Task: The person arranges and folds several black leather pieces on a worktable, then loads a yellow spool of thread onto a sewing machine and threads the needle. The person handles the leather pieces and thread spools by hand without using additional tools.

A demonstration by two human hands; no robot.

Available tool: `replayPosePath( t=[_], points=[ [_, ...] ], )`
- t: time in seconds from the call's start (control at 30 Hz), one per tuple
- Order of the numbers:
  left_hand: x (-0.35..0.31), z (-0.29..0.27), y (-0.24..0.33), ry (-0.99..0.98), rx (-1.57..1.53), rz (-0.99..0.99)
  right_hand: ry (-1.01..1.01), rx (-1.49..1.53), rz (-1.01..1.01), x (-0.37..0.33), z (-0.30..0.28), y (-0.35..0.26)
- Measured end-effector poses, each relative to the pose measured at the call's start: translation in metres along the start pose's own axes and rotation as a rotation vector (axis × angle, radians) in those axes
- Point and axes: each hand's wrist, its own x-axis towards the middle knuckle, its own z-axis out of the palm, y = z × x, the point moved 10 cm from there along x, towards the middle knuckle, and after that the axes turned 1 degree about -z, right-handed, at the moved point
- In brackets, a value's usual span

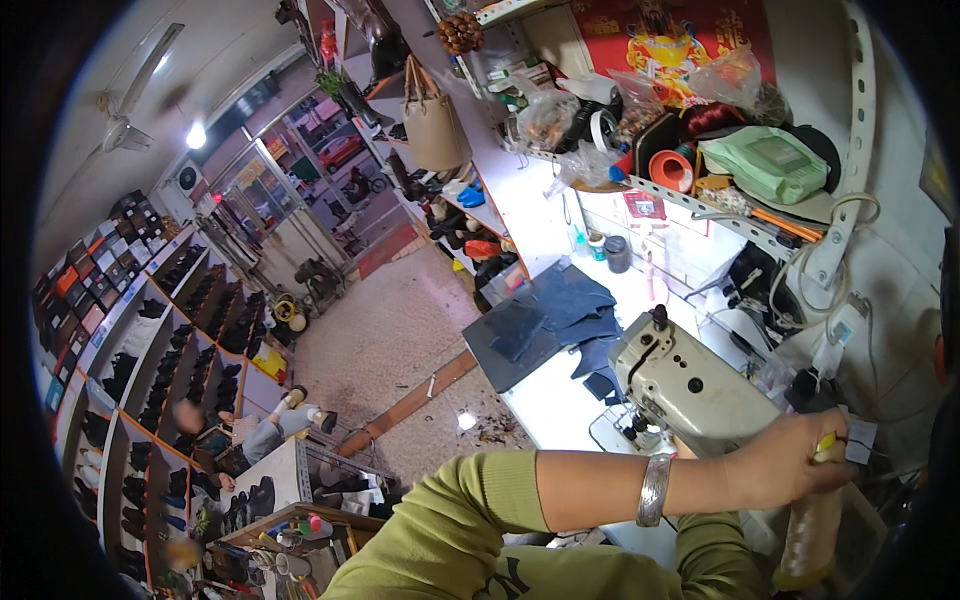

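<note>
My left arm, in a green sleeve with a silver bracelet, reaches across to the right in front of the sewing machine point(715, 385). My left hand point(790, 455) is closed around the yellow top of a cone of pale thread point(808, 540). The cone stands at the machine's right end, with its yellow base lowest. Behind my left forearm, a bit of my right hand point(685, 450) shows below the machine's arm; its fingers are hidden. Dark blue cut pieces point(570, 305) lie on the white table left of the machine, partly on a dark board point(505, 345).
A crowded shelf point(720, 210) holds bags, a green packet and an orange spool above the machine. Bottles point(615, 255) stand at the table's back. A handbag point(432, 120) hangs farther left. Shoe racks point(165, 375) line the left wall, where a seated person's legs point(275, 435) show.
</note>
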Motion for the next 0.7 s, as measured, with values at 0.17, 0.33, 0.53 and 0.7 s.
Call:
replayPosePath(
  t=[0.17, 0.33, 0.53, 0.7],
  points=[
    [-0.003, 0.002, 0.0, 0.004, 0.028, 0.048, -0.001, 0.061, 0.105, -0.001, 0.005, 0.02],
    [-0.003, 0.002, 0.008, -0.001, 0.061, 0.061, 0.023, 0.149, 0.18, -0.009, 0.004, 0.038],
    [-0.004, 0.012, -0.013, -0.126, -0.118, -0.151, 0.079, 0.359, 0.277, -0.034, 0.0, 0.065],
    [-0.009, 0.007, -0.022, -0.068, -0.166, -0.223, 0.07, 0.774, 0.39, -0.119, -0.026, 0.082]
  ],
)
